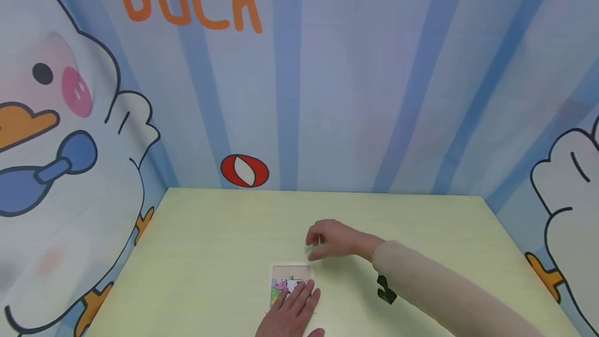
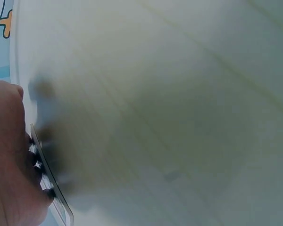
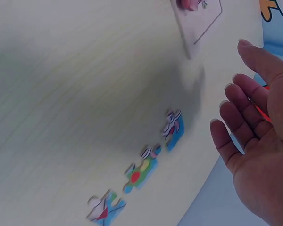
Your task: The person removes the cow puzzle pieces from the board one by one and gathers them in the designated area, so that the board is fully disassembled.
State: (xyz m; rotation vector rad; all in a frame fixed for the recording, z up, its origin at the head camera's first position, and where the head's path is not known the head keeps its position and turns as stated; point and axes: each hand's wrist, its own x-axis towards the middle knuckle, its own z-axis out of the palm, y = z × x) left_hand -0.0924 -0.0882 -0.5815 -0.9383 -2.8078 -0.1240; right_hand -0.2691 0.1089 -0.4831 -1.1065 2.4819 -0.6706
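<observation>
My left hand [image 1: 292, 310] rests with straight fingers on a small picture jigsaw board [image 1: 291, 264] with a pale rim, covering its lower right part. A pink animal and a white one show in its picture. In the left wrist view, the board's thin edge [image 2: 50, 175] runs beside the hand. My right hand [image 1: 334, 238] hovers just beyond the board's top right corner, fingers loosely bent and holding nothing. Below it, in the right wrist view, lie loose jigsaw pieces: a striped one [image 3: 173, 131], a green one [image 3: 140, 175] and a white-and-blue one [image 3: 106, 208].
The board and pieces lie on a pale yellow table [image 1: 210, 238]. Around its back and sides stands a blue striped cloth [image 1: 337, 92] printed with ducks. A dark strap-like part [image 1: 386, 290] hangs below the right sleeve [image 1: 435, 285].
</observation>
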